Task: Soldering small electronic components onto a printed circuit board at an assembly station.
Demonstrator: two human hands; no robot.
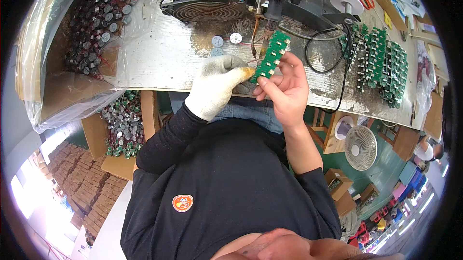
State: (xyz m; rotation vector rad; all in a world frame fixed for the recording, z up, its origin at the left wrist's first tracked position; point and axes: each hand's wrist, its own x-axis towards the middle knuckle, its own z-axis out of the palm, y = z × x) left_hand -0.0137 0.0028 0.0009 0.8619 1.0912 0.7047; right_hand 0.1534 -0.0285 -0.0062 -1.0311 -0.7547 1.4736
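The left hand [212,86], in a pale glove, reaches in from lower left; its forearm, in a black sleeve [169,139], slants up to the right, with thumb and forefinger drawn together. The right hand [289,89] is bare, its forearm nearly upright; its grip is closed on a green circuit board [273,53], thumb on the lower end, fingers behind. The board is tilted, just above the frame's centre, over the near edge of the worktop [164,69].

The board hides part of the right fingers and the lower end of the soldering iron [276,0]; contact cannot be confirmed. Whether the left grip holds the board, a wire or nothing cannot be told.
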